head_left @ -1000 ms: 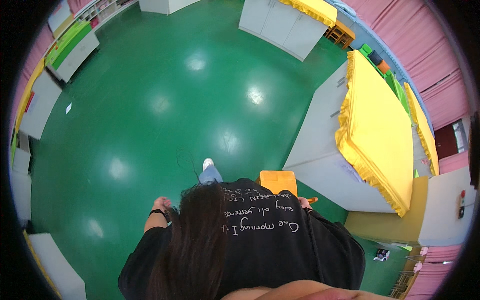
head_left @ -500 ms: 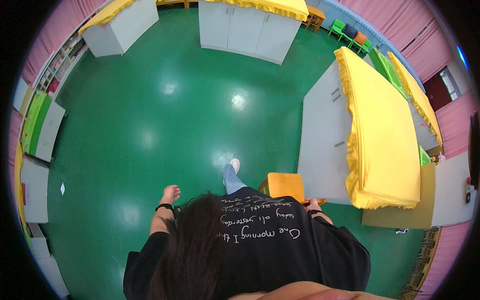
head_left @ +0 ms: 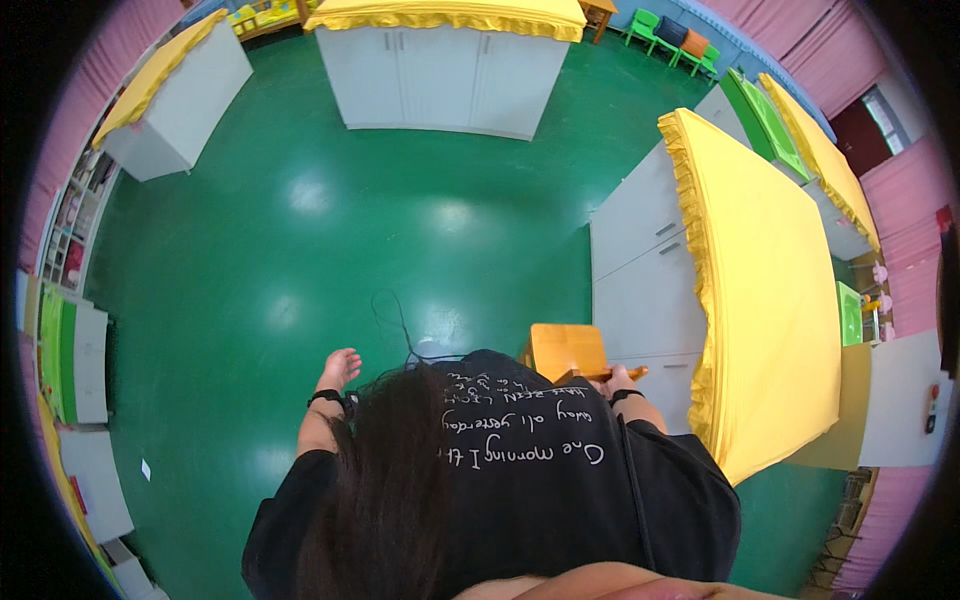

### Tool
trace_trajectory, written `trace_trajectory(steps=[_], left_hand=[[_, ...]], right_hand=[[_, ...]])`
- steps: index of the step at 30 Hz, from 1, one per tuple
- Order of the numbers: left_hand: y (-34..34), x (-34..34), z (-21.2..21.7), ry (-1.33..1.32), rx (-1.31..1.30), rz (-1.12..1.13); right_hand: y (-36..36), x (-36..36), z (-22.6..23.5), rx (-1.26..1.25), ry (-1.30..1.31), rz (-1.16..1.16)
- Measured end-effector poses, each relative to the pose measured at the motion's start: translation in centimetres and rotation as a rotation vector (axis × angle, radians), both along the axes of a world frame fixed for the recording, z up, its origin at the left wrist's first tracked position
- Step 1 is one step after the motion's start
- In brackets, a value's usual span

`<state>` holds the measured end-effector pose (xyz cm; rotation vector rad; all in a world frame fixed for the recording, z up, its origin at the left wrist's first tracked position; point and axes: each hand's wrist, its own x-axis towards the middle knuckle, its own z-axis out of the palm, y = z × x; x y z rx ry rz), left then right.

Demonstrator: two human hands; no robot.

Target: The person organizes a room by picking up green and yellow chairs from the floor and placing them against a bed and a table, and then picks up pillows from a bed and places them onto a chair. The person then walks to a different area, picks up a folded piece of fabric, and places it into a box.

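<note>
My right hand (head_left: 619, 381) is closed round the top of a small wooden chair (head_left: 568, 348), held low at my right side. The chair's orange-brown seat shows in front of my body, while its legs are mostly hidden. Out to the left, my left hand (head_left: 343, 366) hangs over the green floor with its fingers loosely apart and nothing in them. Dark bands circle both wrists. A black shirt with white lettering and long dark hair cover the lower middle of the view.
Close on my right stands a white cabinet with a yellow ruffled cloth (head_left: 765, 300). Ahead is another cloth-topped white cabinet (head_left: 435, 85); a third cabinet (head_left: 185, 105) is far left. Green chairs (head_left: 670, 42) line the back wall. A small white scrap (head_left: 146, 469) lies on the floor.
I have moved forward and turned slightly right: the far cabinets look nearer and shifted left. The wooden chair moves along in my right hand. My shoe is no longer visible.
</note>
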<state>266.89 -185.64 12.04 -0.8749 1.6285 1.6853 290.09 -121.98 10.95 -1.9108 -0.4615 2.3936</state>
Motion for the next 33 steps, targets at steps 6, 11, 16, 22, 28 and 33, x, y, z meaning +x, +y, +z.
trace_trajectory(steps=[6,11,16,22,28,33], left_hand=[[6.1,-18.7,-3.0,-0.088,0.041,0.025],[15.6,-36.5,-2.7,-0.005,0.155,0.090],[28.1,-51.4,-0.7,0.091,0.127,-0.108],[44.7,-61.8,2.7,0.191,0.049,-0.566],[59.5,-69.5,2.4,0.300,0.043,-0.762],[72.1,-75.9,6.0,0.483,0.110,-1.027]], right_hand=[[5.1,-19.3,1.2,0.160,-0.019,0.096],[10.3,-35.0,3.7,0.146,0.018,0.042],[16.4,-47.2,6.2,0.257,0.163,0.016],[24.6,-60.5,9.4,0.305,0.167,0.037],[35.8,-73.2,7.5,0.207,0.249,0.030],[45.1,-82.5,7.8,0.229,0.174,0.026]])
